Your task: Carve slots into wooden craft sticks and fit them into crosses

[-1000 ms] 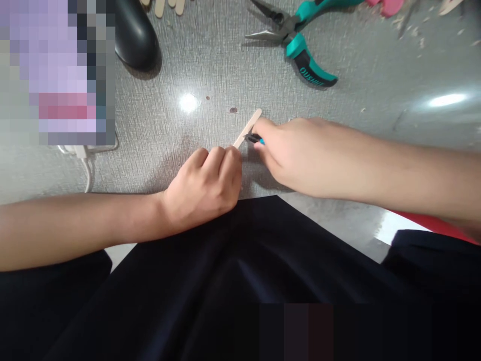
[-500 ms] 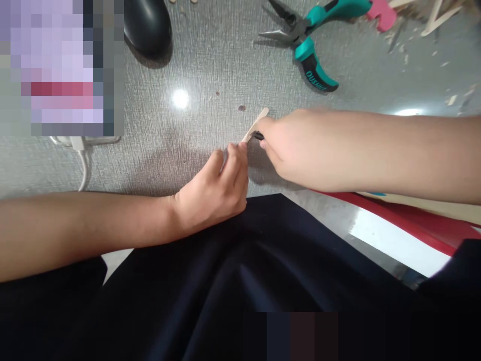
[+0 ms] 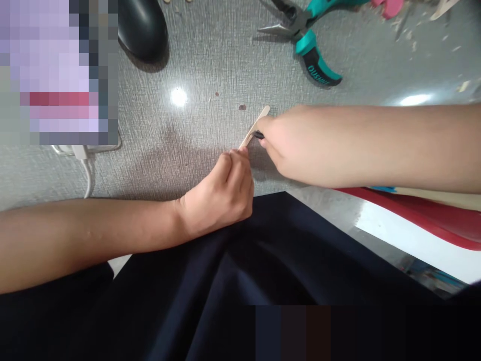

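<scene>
A slim wooden craft stick (image 3: 262, 114) slants up and to the right in the middle of the view. My left hand (image 3: 223, 193) is closed, pinching its lower end between the fingertips. Just to the right, my right hand (image 3: 283, 143) is closed around a small black tool (image 3: 258, 135) with a thin metal tip, which meets the side of the stick. Most of that tool is hidden in my fingers, so its exact kind does not show. The right fingers are also close to the stick's upper part.
On the grey textured table (image 3: 203, 65) lie teal-handled needle-nose pliers (image 3: 300, 27), spread apart. A black computer mouse (image 3: 145, 30), a white cable (image 3: 87, 175), a pink piece (image 3: 391, 7) and wood shavings (image 3: 464, 86) are around. Something red (image 3: 432, 215) is below my right forearm.
My left hand has shifted slightly down and right along the stick, its fingers more curled. My right hand and the black tool stay almost in place at the stick. The view has moved a little.
</scene>
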`<state>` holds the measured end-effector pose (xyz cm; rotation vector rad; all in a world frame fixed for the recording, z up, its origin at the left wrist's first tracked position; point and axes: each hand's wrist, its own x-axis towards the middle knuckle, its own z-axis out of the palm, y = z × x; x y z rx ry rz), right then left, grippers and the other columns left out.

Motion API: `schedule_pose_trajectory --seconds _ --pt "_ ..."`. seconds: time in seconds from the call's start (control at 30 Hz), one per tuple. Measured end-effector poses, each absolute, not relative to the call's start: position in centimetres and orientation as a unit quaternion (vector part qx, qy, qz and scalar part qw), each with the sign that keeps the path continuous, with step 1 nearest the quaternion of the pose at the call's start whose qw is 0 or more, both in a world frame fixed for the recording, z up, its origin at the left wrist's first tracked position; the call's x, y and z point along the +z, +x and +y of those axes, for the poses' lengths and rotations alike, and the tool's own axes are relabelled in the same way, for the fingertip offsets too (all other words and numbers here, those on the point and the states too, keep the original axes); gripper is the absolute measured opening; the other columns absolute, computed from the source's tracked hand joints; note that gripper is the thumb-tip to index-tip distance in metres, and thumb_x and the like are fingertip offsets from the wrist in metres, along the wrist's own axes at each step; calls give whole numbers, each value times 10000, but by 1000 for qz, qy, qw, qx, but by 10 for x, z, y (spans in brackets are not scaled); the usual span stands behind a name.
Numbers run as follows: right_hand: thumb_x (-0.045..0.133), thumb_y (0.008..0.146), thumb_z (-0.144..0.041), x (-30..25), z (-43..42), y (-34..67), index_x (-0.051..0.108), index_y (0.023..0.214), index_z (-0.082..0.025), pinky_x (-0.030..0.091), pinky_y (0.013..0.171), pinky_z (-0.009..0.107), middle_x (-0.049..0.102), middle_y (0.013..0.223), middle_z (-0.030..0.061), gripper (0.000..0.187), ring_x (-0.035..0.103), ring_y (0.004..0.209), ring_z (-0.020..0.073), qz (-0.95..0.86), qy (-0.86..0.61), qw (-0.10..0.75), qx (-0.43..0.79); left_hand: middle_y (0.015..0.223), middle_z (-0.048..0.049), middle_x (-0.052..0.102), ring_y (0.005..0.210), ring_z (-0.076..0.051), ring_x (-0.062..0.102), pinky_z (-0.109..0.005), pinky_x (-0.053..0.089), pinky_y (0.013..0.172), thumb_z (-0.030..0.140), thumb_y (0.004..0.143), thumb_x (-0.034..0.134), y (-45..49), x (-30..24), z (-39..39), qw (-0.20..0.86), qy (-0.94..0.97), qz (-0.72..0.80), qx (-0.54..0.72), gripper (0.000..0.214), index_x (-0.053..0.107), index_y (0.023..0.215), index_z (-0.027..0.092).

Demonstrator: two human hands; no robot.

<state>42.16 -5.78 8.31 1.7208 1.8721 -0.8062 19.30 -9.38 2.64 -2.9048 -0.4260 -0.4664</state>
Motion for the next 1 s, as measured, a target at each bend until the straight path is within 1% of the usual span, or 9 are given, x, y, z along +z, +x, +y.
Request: schedule_pose_trajectory --seconds 0.1,0.17,0.23,0.33,0.47,0.6,0.7,0.8,1.0 --pt "578 1132 -297 92 -58 420 655 1037 -273 358 684 392 501 633 2 125 491 559 225 669 616 287 -302 1094 -226 913 962 -260 831 -369 641 847 -14 1111 617 197 28 -92 99 -969 -152 -170 290 878 1220 -77" --pt "467 1204 -331 98 -59 424 670 1214 -243 315 666 380 524 706 -6 222 437 577 203 679 589 255 -356 1006 -189 900 862 -228 777 -361 597 776 -60 1084 630 200 29 -90 100 -965 -157 -182 262 887 1128 -38" --pt "423 1223 -323 100 -62 431 658 1292 -211 297 671 371 519 745 -14 269 429 609 192 681 575 208 -402 981 -181 889 823 -222 742 -368 568 735 -49 1093 614 202 30 -88 88 -966 -156 -184 276 882 1054 2" --pt "440 1210 -306 94 -68 439 650 1257 -208 268 660 370 497 730 -25 236 402 603 185 683 574 176 -417 1008 -209 885 838 -237 743 -382 584 725 8 1123 568 201 32 -84 55 -973 -135 -177 314 875 1061 4" --pt "466 1195 -349 83 -76 437 670 1309 -221 250 641 377 534 711 -11 265 334 549 197 691 564 198 -406 1041 -247 880 824 -247 749 -398 608 713 73 1145 549 196 33 -80 20 -977 -116 -178 338 865 1163 -47" --pt "451 1178 -353 82 -77 426 698 1350 -204 257 652 391 585 710 34 335 401 557 239 686 579 239 -370 1111 -268 885 875 -284 780 -443 645 730 127 1158 570 194 31 -81 -22 -978 -117 -170 333 850 1238 -33" --pt "431 1183 -337 86 -75 421 683 1361 -191 251 642 384 570 721 35 341 382 571 229 677 575 274 -368 1102 -277 893 881 -286 818 -423 684 755 81 1143 552 194 31 -81 19 -976 -116 -181 347 856 1209 -73" --pt "427 1185 -300 88 -74 419 669 1336 -175 234 631 377 540 724 19 311 314 571 196 683 577 260 -364 1067 -274 899 874 -274 840 -387 700 775 25 1126 531 196 31 -81 52 -973 -117 -192 359 858 1187 -108" --pt "464 1152 -260 91 -72 415 654 1355 -172 240 605 361 564 720 13 292 291 546 179 685 568 299 -344 1057 -289 895 877 -292 845 -403 702 765 15 1128 526 196 28 -81 42 -972 -114 -201 356 847 1182 -130"
